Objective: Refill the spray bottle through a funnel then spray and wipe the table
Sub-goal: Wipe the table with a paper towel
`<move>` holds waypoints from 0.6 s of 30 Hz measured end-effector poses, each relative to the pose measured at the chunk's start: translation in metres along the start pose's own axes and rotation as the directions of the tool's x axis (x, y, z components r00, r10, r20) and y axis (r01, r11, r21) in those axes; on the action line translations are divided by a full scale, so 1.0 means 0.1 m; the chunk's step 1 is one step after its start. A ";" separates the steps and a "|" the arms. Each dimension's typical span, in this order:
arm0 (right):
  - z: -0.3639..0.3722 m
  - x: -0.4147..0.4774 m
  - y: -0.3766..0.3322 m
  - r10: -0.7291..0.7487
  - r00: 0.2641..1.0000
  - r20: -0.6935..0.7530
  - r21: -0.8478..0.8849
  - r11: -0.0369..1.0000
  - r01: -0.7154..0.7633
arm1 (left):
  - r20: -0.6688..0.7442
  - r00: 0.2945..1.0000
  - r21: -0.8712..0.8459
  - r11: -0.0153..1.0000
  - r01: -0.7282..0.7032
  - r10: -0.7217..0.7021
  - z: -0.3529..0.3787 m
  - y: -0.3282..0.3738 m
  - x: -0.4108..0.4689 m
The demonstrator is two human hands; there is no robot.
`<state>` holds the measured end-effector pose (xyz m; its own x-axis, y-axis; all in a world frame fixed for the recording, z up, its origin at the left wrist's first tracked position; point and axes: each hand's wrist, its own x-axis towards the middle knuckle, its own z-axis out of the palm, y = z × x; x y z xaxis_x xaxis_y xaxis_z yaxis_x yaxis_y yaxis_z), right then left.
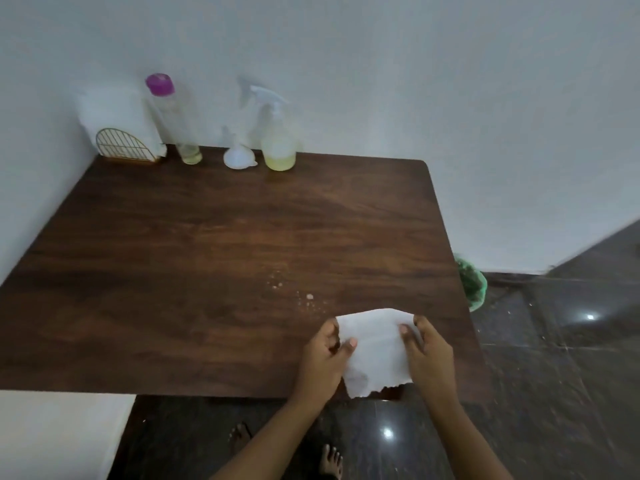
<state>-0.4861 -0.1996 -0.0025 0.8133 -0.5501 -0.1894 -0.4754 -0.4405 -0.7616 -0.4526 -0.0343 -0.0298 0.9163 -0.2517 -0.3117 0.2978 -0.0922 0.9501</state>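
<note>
The left hand (325, 358) and right hand (429, 355) pinch a paper towel (375, 348) taut, seemingly to wipe. Pale specks (309, 296) lie just beyond.

Obstacles stand in one row along the far edge of the worktop (173, 271), against the wall (415, 81). A wire napkin holder (123, 147) is in the left corner, with the tall bottle (173, 123) just beside it. Then come the funnel (239, 157) and the spray bottle (278, 140), near each other. I note a gap between tall bottle and funnel. Walls close the far and left sides. Middle and left of the worktop: open wood, free passage. Near right edge is occupied by the left hand (323, 358) and right hand (429, 355), both pinching the paper towel (374, 348). A green bin (472, 285) stands on the floor off the right edge.
</note>
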 end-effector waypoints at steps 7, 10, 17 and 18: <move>-0.07 0.06 0.57 -0.120 0.968 -0.222 -0.293 0.955 0.051 | -0.162 0.987 0.223 0.974 0.025 0.012 0.25 -0.21 0.05; 0.03 0.04 0.60 -0.330 0.923 -0.198 -0.410 0.883 0.228 | -0.251 0.961 0.318 0.948 -0.031 0.115 0.11 -0.17 0.00; 0.61 0.17 0.59 -0.302 0.906 0.297 -0.613 0.667 0.423 | -0.442 0.855 0.655 0.749 0.100 0.272 -0.88 -0.28 0.09; 0.58 0.26 0.61 -0.270 0.924 0.270 -0.628 0.679 0.381 | -0.475 0.836 0.680 0.718 0.149 0.276 -1.03 -0.28 0.13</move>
<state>-0.4747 -0.1994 -0.0904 0.9705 -0.1981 -0.1371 -0.2230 -0.9540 -0.2002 -0.4214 0.0645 -0.0590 0.9751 0.2215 0.0064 0.1683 -0.7590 0.6289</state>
